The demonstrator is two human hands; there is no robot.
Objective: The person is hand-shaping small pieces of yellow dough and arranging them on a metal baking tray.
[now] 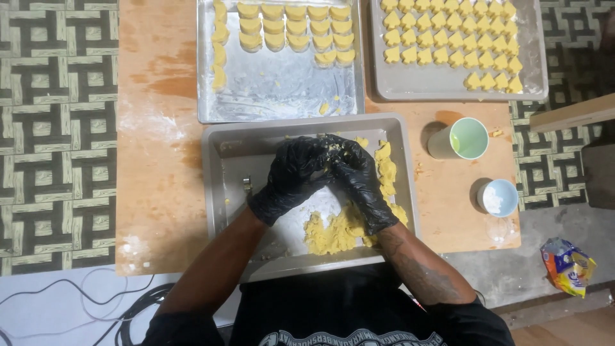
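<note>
Both hands wear thin, shiny black rubber gloves, the left hand (pixel 291 176) and the right hand (pixel 362 182). The forearms are bare above the cuffs, with a dark tattoo (pixel 423 272) behind the right glove. The person wears a black shirt with a white print (pixel 352 337).

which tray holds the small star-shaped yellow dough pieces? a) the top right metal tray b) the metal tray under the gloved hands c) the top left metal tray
a: the star-shaped yellow dough pieces fill the top right metal tray, while the top left metal tray holds rounder pieces.
</note>
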